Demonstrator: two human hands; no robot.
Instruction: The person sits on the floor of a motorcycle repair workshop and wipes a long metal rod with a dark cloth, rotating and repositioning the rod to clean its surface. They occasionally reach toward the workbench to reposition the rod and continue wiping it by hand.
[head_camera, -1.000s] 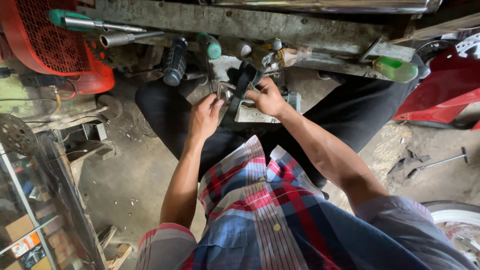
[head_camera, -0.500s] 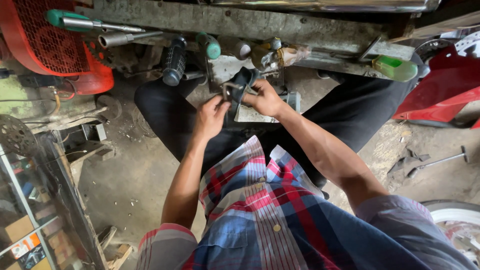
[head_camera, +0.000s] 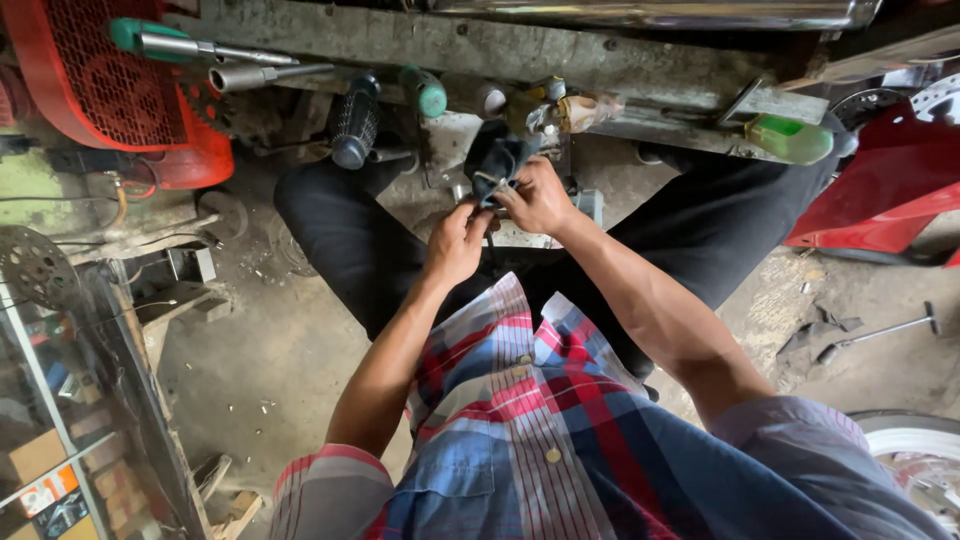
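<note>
Your right hand (head_camera: 538, 195) has lifted the dark rag (head_camera: 497, 155) higher than a moment ago, fingers clenched around it, while your left hand (head_camera: 455, 240) pinches a small metal part (head_camera: 482, 197) (too small to identify) just under it, above your knees.

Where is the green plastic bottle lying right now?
Head view, upper right: the green bottle lies on the concrete ledge, beside the red panel.
</note>
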